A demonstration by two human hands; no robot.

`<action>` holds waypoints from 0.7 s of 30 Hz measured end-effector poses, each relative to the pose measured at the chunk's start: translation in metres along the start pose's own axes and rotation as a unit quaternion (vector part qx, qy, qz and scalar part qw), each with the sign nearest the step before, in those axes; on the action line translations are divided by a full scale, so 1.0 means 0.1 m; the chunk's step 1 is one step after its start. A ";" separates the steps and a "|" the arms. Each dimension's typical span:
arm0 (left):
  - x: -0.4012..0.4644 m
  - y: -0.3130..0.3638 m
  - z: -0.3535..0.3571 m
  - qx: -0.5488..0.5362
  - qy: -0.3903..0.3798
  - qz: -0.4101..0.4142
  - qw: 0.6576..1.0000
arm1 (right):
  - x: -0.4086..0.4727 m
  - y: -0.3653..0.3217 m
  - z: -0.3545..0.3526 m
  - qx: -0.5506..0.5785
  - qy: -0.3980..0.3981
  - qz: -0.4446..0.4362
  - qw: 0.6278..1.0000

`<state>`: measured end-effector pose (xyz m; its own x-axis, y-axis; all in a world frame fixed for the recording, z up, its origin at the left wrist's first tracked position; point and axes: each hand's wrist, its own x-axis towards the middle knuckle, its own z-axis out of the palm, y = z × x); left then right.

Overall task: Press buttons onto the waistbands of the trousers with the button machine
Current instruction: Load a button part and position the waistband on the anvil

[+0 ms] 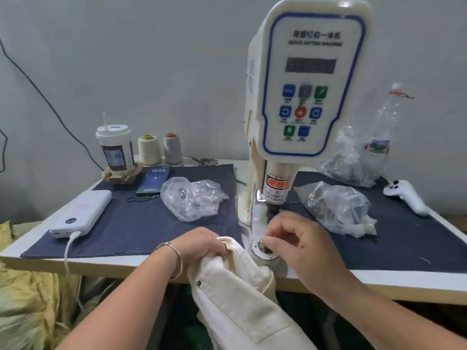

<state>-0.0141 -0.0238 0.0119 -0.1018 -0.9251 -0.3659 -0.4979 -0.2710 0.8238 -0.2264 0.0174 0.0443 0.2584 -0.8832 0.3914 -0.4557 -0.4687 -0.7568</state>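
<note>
Sacks: yellow-green woven sacks (27, 294) are lying bunched at the far left, below the table edge.
Table: a white table (75, 258) is carrying a dark blue cloth (131, 223) spread over most of its top.
Power bank: a white power bank (81, 213) is lying on the cloth's left part, with a white cable (67, 251) running from its near end over the table edge.
Cup: a lidded paper cup (115, 147) with a straw is standing at the back left, near two thread cones (160, 149).
Phone: a phone (153, 180) is lying face up, its screen lit, just right of the cup.
Left bag: a crumpled clear plastic bag (193, 198) is lying left of the machine.
Left hand: the left hand (199, 245), a bangle on its wrist, is gripping the bunched waistband edge of the cream trousers (235, 294), fingers curled tight round the cloth.
Trousers: they are hanging from the table's front edge, the top edge just beside the machine's base.
Machine: the white button machine (308, 92) is standing mid-table, its control panel facing the camera.
Right hand: the right hand (295, 238) is pinching a small dark button (266, 248) narrowly between fingertips, at the round die under the press head.
Right bags: clear plastic bags (338, 208) of dark parts are lying right of the machine.
Bottle: a crushed plastic bottle (384, 122) is leaning at the back right.
Controller: a white handheld controller (406, 195) is lying at the far right.
</note>
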 end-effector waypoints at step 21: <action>-0.03 0.18 0.18 0.085 0.058 -0.051 0.993 | 0.18 1.27 -0.74 -0.053 -0.038 0.282 0.957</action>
<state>-0.0384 -0.0207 0.0195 0.0514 -0.9225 -0.3827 -0.6392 -0.3248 0.6971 -0.3425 -0.0595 -0.0062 0.0052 -0.9942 -0.1073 -0.6245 0.0806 -0.7769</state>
